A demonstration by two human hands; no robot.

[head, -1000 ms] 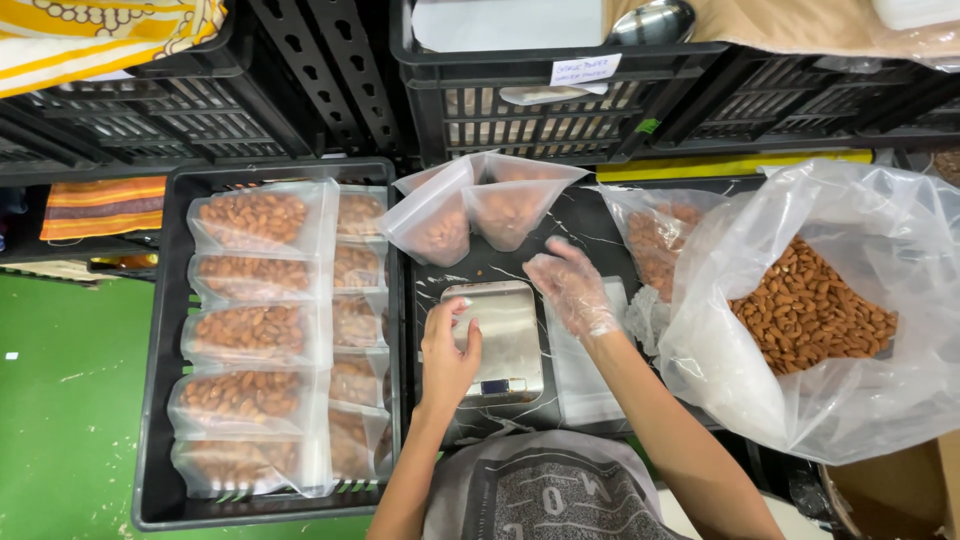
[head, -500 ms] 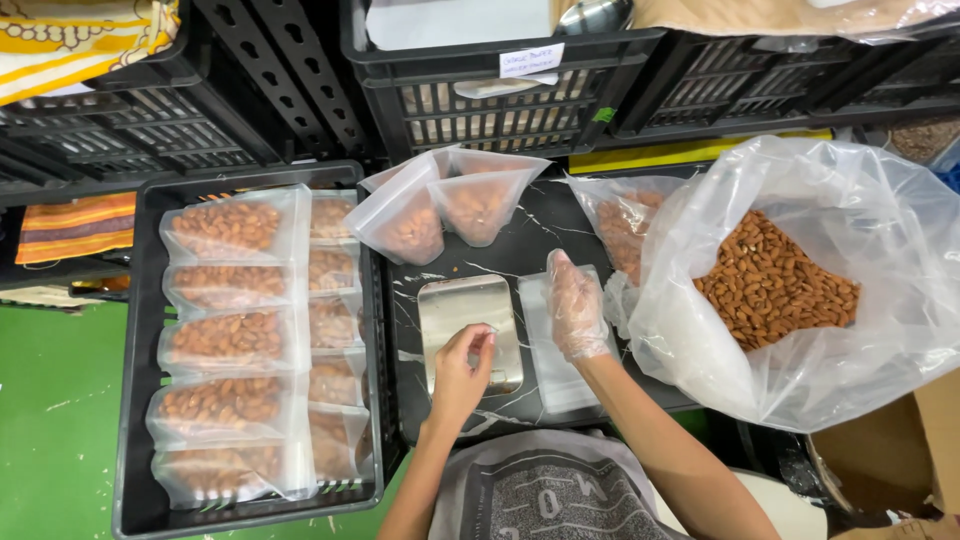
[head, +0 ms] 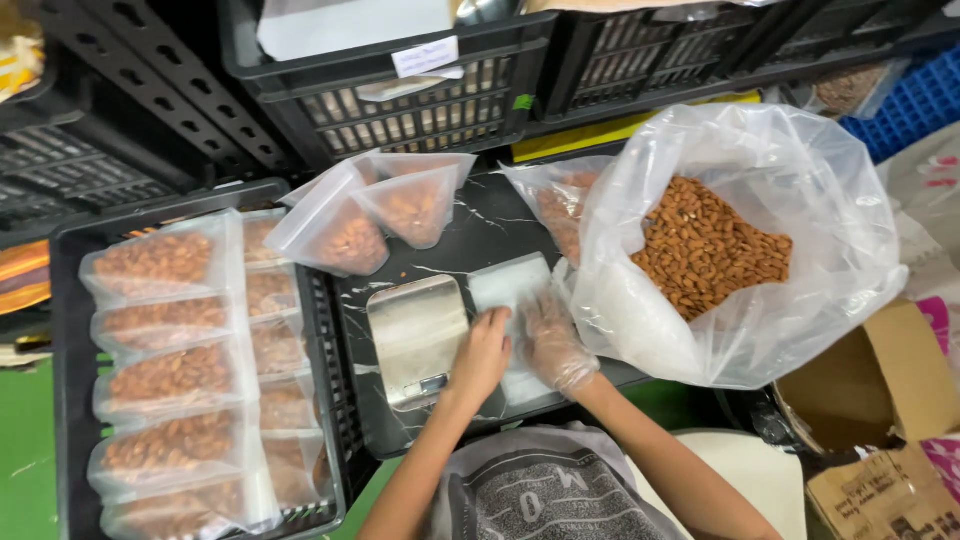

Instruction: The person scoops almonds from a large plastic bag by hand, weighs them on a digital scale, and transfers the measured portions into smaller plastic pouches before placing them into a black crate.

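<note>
My left hand (head: 482, 355) is bare and rests at the right edge of a small steel scale (head: 415, 335), its fingers touching a stack of empty clear pouches (head: 505, 290). My right hand (head: 553, 340), in a thin plastic glove, lies flat on the same stack. Whether either hand pinches a pouch is hard to tell. Both sit on a dark marble-patterned board (head: 470, 235). A large clear bag of almonds (head: 710, 245) stands open just right of my right hand.
Two filled upright pouches (head: 370, 220) stand behind the scale, another (head: 555, 205) beside the big bag. A black crate (head: 70, 250) at left holds several sealed almond pouches. Black crates (head: 420, 90) line the back. Cardboard boxes (head: 880, 410) sit at right.
My left hand has moved right off the scale onto the pouch stack. My right hand has come down and nearer onto the same stack. The camera has shifted.
</note>
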